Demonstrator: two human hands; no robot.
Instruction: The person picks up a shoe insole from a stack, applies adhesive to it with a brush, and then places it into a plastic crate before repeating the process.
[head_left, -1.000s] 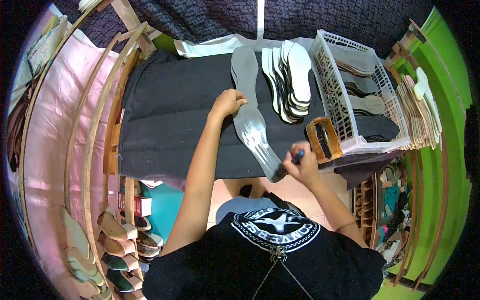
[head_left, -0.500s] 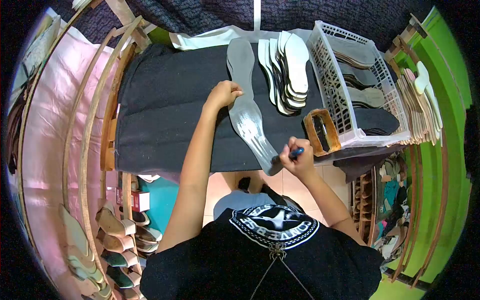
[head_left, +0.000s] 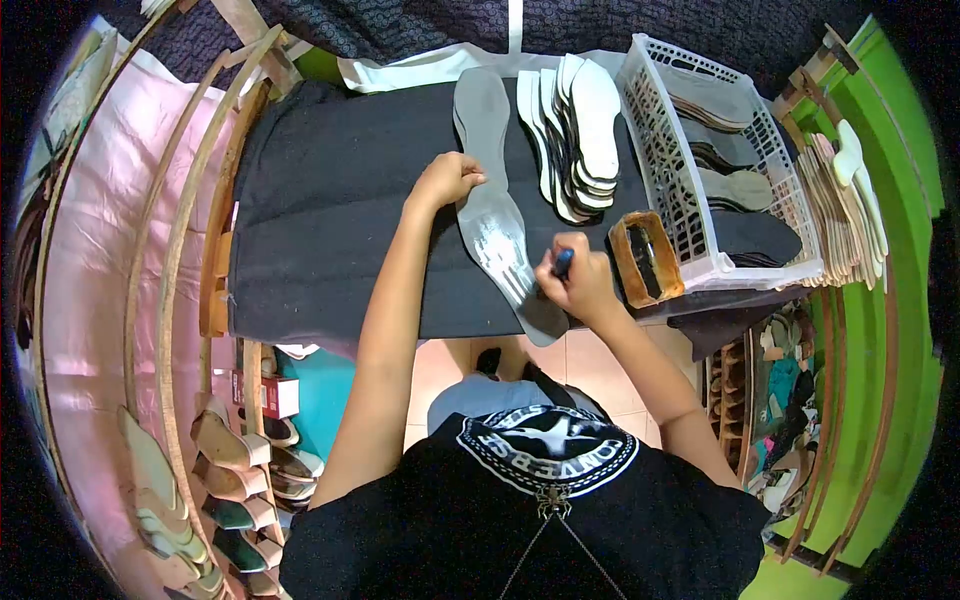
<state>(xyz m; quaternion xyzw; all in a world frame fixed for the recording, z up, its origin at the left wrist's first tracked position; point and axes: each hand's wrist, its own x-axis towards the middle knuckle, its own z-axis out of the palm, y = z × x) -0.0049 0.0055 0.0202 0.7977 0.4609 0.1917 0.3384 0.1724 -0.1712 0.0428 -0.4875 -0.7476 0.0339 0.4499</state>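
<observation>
Two grey shoe insoles lie end to end on the black-covered table, the far insole (head_left: 482,115) matte and the near insole (head_left: 492,240) partly coated with a shiny wet film. My left hand (head_left: 448,183) has its fingers closed at the left edge where the two insoles meet. In my right hand (head_left: 582,285) is a brush (head_left: 563,262) with a blue handle, gripped over the right side of the near insole. The bristles are hidden by the hand. A brown-crusted open container (head_left: 672,292) with dark contents stands just right of that hand.
Stacked insoles with white tops (head_left: 598,120) lie beyond my right hand. A white plastic crate (head_left: 708,272) at the right holds more soles. Light-coloured soles (head_left: 828,220) lean outside it. Wooden rails (head_left: 215,270) border the left, with shoes (head_left: 230,445) racked below.
My right hand with the brush has moved up and slightly left, from the near end of the insole toward its middle. My left hand stays at the join.
</observation>
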